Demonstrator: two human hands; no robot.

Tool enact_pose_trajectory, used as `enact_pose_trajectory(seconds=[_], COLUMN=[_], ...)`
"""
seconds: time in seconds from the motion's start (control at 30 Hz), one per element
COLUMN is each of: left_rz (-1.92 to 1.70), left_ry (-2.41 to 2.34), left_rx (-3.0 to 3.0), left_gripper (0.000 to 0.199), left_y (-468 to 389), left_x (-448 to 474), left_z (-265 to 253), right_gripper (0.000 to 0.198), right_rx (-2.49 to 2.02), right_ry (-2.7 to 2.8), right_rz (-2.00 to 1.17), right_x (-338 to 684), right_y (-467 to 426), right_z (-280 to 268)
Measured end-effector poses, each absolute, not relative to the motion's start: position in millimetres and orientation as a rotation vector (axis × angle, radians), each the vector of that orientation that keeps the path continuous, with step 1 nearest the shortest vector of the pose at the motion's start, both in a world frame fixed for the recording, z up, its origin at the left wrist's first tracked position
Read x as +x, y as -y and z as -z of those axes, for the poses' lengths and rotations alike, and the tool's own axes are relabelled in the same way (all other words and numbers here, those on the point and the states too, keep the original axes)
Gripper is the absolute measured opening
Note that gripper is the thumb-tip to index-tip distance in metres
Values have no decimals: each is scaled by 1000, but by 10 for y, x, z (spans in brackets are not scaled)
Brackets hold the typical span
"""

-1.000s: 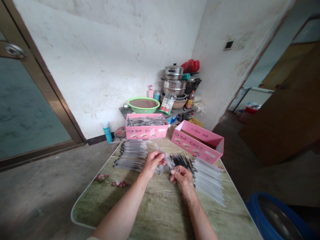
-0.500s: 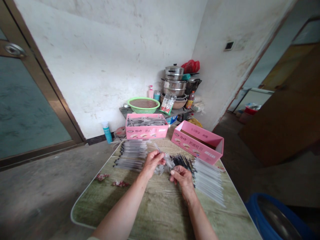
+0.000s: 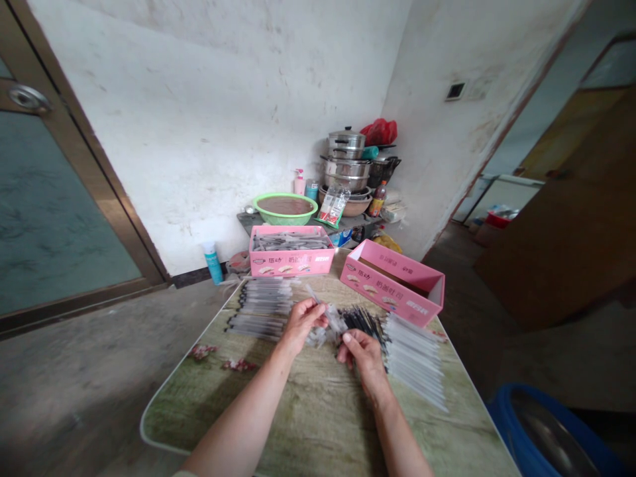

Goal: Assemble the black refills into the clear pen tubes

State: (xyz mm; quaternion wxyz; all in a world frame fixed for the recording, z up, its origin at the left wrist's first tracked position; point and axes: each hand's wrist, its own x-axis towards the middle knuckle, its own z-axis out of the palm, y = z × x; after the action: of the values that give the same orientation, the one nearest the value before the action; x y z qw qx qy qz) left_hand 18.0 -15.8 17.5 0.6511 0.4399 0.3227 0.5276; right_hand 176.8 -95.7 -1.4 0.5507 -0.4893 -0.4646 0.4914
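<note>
My left hand (image 3: 304, 323) is closed on a thin translucent pen barrel (image 3: 313, 293), which points up and away between thumb and fingers. Close beside it, my right hand (image 3: 362, 351) has thumb and forefinger pinched together; what is in the pinch is too small to make out. A heap of small clear plastic pieces (image 3: 320, 334), perhaps caps, lies between and behind the hands. Pale, slim, pen-like sticks with dark ends (image 3: 263, 305) lie in rows to the left. On the right, black-tipped sticks (image 3: 365, 321) fan out beside long translucent ones (image 3: 415, 361).
A pink box (image 3: 292, 266) full of similar sticks stands at the table's back edge. Right of it is a second pink box (image 3: 392, 285), its visible inside bare. Behind are a green basin (image 3: 285, 217) and stacked pots (image 3: 346, 165). A blue tub (image 3: 546, 430) stands at right.
My right hand has shifted very slightly, its thumb now a little higher and further right. The left hand and the barrel in it stay put.
</note>
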Motion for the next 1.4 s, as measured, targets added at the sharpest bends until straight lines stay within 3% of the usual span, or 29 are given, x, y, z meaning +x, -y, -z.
enact_pose_trajectory(seconds=[0.1,0.27,0.47,0.67,0.83,1.07,1.27,1.4], left_rz=[-1197,-1191,-1200,-1201,-1200,-1199,-1199,-1194], left_ry=[-738,-733,-729,-736,-727,-725,-729,-724], left_rx=[996,1007,999,1001,1001,1007,1001,1013], left_gripper=[40,38,41,39,39,38,42,42], left_y=[156,139,128,136,119,134,127,119], left_x=[175,182,174,169,162,170,168,169], left_z=[-176,-138,-146,-168,-135,-149,-149,-129], right_gripper=[44,36,47,37,48,36,50,40], right_rx=[-1169,-1156,-1161,-1143,-1165,-1129,-1155,-1139], right_ry=[1148,1072,1130,1076,1140,1075,1136,1096], right_rz=[-1163,-1125,-1184,-1133,-1178,-1148,-1214,-1181], right_x=[1765,1768,1779,1777,1785,1778,1771,1786], right_y=[959,956,952,957,954,948,952,952], right_z=[6,-28,30,-22,-10,-22,-1,-7])
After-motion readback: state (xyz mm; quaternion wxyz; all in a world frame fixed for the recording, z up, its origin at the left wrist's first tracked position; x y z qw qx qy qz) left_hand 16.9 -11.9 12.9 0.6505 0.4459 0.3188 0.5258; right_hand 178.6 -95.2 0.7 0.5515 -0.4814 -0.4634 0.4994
